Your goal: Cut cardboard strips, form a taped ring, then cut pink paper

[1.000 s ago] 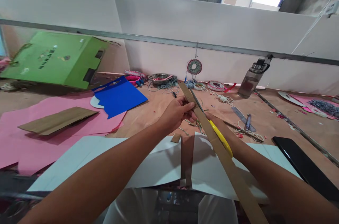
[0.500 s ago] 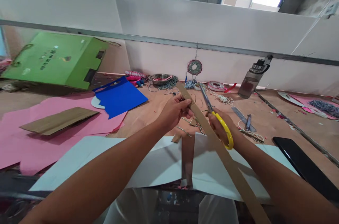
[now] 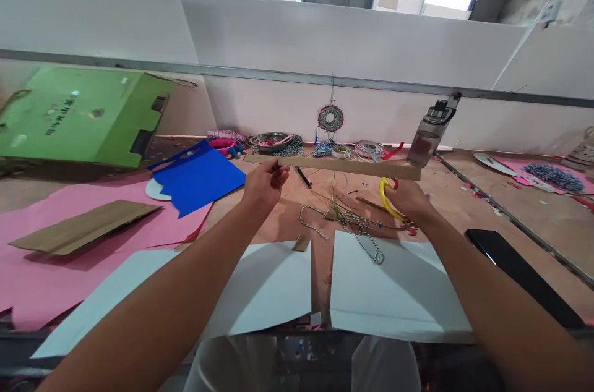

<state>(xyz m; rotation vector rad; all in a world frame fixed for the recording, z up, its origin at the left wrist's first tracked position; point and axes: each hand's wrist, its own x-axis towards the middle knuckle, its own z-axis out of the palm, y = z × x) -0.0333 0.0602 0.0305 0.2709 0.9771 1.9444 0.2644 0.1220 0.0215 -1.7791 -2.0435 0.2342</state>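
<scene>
A long, narrow strip of brown cardboard point(image 3: 334, 165) lies almost level across my view, held up over the workbench. Near its left end, my left hand point(image 3: 266, 185) pinches the lower edge. My right hand point(image 3: 411, 199) is closed around yellow-handled scissors point(image 3: 386, 199) below the strip's right end. Part of the blades shows above the strip, and the strip hides the rest. Whether the right fingers also grip the cardboard I cannot tell. Beneath the strip lie tangled cords point(image 3: 355, 222) and a small cardboard piece point(image 3: 301, 243).
White sheets point(image 3: 399, 287) lie along the front edge. To the left are pink paper point(image 3: 41, 268), folded brown card point(image 3: 86, 228), a blue sheet point(image 3: 199, 178) and a green box point(image 3: 69, 114). A bottle point(image 3: 427, 135) and a black phone-like slab point(image 3: 520, 274) are at right.
The cardboard strip has swung from a steep diagonal to nearly level. My left hand has moved left and my right hand right, with the scissors still in it. The view has shifted slightly.
</scene>
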